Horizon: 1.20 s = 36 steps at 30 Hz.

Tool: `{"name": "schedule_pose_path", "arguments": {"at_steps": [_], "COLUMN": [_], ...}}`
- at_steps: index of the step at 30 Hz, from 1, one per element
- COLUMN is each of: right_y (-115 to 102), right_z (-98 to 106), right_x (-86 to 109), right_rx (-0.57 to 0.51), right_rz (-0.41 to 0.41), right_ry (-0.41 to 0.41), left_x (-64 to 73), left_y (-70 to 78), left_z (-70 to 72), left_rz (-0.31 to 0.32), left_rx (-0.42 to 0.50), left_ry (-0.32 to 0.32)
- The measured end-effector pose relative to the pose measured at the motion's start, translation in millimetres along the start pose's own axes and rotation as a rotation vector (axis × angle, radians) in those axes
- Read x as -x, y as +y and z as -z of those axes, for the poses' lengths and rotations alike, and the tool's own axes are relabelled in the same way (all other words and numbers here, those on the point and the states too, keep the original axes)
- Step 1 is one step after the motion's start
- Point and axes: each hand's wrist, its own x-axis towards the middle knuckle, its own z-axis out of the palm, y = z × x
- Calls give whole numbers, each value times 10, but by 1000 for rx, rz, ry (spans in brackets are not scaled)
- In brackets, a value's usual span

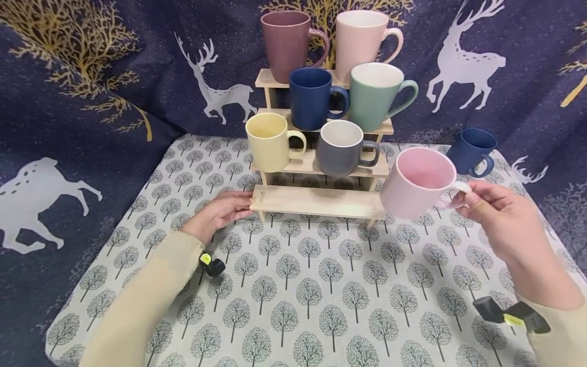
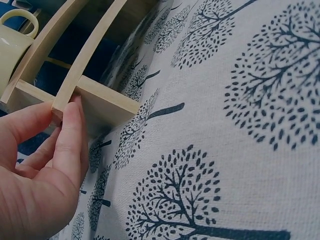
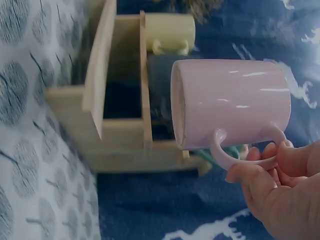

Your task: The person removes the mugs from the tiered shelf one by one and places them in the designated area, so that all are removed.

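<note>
My right hand [image 1: 500,209] pinches the handle of a pink mug [image 1: 415,186], which is held up, slightly tilted, beside the right end of the lowest shelf. In the right wrist view the thumb and fingers close round the mug's handle [image 3: 235,161]. My left hand [image 1: 224,210] grips the left end of the lowest board of a stepped wooden rack [image 1: 316,201], thumb and fingers on either side of the board in the left wrist view. That lowest board carries nothing. On the step above stand a yellow mug [image 1: 268,145] and a grey mug [image 1: 339,150].
Higher on the rack are a navy mug [image 1: 310,99], a green mug [image 1: 373,99], a plum mug [image 1: 285,48] and a pale pink mug [image 1: 357,43]. Another navy mug [image 1: 468,152] stands on the tree-print tablecloth [image 1: 312,306] at right. A deer-print curtain [image 1: 151,76] hangs behind.
</note>
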Motion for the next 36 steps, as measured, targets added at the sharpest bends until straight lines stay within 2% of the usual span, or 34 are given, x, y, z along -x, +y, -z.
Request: {"name": "schedule_pose_path", "arguments": {"at_steps": [8, 10, 18, 31, 33, 36], "right_y": [8, 17, 60, 370, 442, 571], "right_z": [112, 128, 155, 128, 100, 48], "right_x": [-368, -459, -808, -1259, -1320, -1415], "right_rx": [-222, -227, -108, -110, -87, 66], "right_rz": [18, 19, -6, -158, -171, -179], "right_ry": [152, 188, 282, 343, 373, 436], "left_x": [14, 10, 0, 2, 4, 11], "left_y": [-1, -1, 2, 6, 5, 6], "left_z": [-8, -10, -7, -5, -5, -4], "left_rz": [1, 5, 15, 4, 4, 1], "left_rx": [-7, -7, 6, 5, 2, 2], "left_ry": [5, 8, 17, 2, 0, -1]}}
